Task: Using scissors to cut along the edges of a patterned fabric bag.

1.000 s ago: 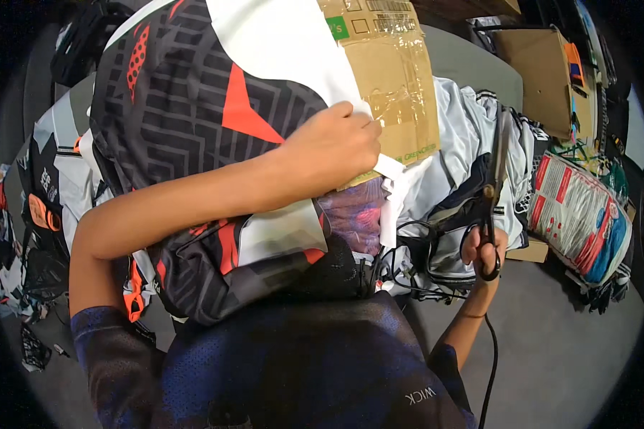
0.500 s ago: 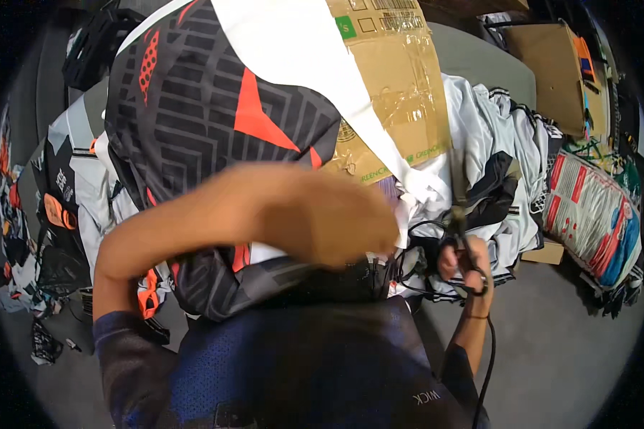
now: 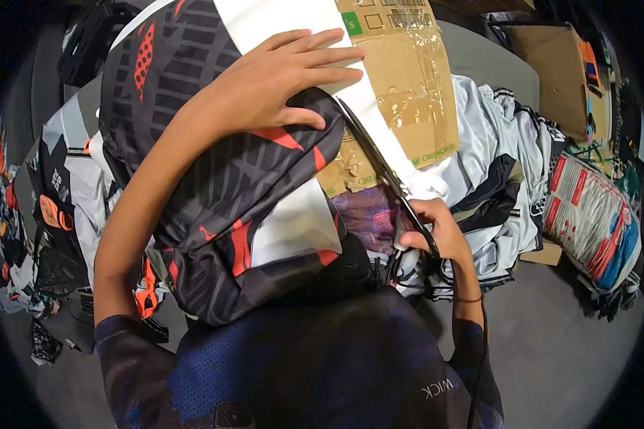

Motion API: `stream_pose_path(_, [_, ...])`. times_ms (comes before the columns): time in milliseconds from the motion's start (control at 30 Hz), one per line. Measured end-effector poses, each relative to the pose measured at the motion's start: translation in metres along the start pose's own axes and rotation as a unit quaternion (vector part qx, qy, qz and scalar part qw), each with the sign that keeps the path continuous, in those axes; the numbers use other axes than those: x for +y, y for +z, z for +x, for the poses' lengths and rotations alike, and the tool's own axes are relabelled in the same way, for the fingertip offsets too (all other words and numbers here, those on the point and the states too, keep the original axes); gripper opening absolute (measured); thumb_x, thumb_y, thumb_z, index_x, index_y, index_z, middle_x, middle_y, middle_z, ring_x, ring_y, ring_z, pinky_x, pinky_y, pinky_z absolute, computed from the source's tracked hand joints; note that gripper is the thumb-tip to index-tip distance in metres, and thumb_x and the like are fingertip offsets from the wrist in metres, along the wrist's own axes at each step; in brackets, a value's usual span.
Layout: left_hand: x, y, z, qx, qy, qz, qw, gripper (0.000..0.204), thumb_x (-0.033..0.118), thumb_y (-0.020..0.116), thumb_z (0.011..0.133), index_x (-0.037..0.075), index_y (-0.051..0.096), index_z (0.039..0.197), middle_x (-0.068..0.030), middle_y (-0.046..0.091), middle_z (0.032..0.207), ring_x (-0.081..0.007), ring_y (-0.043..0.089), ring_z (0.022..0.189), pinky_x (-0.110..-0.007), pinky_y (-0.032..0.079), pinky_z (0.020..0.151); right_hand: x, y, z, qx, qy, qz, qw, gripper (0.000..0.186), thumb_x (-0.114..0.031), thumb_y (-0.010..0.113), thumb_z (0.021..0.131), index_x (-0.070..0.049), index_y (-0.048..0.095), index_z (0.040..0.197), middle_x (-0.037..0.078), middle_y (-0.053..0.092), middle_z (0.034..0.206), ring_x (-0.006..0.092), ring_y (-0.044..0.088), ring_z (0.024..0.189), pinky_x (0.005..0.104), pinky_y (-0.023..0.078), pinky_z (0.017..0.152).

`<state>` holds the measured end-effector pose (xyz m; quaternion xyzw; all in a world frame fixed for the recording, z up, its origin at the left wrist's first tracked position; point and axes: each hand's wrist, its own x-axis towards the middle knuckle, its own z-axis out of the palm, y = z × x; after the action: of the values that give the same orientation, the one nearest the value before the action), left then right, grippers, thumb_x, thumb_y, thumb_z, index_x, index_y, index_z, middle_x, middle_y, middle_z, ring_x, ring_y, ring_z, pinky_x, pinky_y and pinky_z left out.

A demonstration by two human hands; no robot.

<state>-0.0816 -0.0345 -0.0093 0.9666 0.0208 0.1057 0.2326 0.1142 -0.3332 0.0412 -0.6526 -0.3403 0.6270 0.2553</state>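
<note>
Now the black, red and white printed cloth is pressed flat by the spread left hand, so the long black scissors, gripped in the closed right hand, can be run just beside it.

left hand moved up the jersey, scissors raised

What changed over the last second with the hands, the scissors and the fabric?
The left hand moved up the black and red fabric and now lies flat with fingers spread. The right hand raised the scissors, blades now along the white edge. The cardboard and clothes pile stayed put.
</note>
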Motion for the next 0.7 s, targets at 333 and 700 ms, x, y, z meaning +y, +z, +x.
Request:
stream_pose_path(333, [-0.008, 0.004, 0.000, 0.010, 0.000, -0.008, 1.000, 0.069, 0.030, 0.076, 0.072, 0.021, 0.054, 0.136, 0.0084, 0.040, 0.152, -0.0190, 0.031, 0.144, -0.041, 0.025, 0.117, -0.013, 0.008, 0.020, 0.019, -0.011, -0.049, 0.999, 0.042, -0.027, 0.084, 0.071, -0.005, 0.049, 0.063, -0.003, 0.043, 0.056, 0.0101, 0.032, 0.052, 0.0236, 0.027, 0.051])
stream_pose_path(700, [-0.010, 0.005, -0.001, 0.013, -0.002, -0.008, 1.000, 0.077, 0.025, 0.078, 0.067, 0.022, 0.051, 0.139, 0.0071, 0.039, 0.153, -0.0206, 0.031, 0.144, -0.042, 0.025, 0.117, -0.009, 0.010, 0.021, 0.015, -0.012, 0.003, 1.000, 0.042, -0.029, 0.083, 0.071, -0.006, 0.048, 0.064, -0.003, 0.044, 0.056, 0.0103, 0.032, 0.053, 0.0229, 0.026, 0.052])
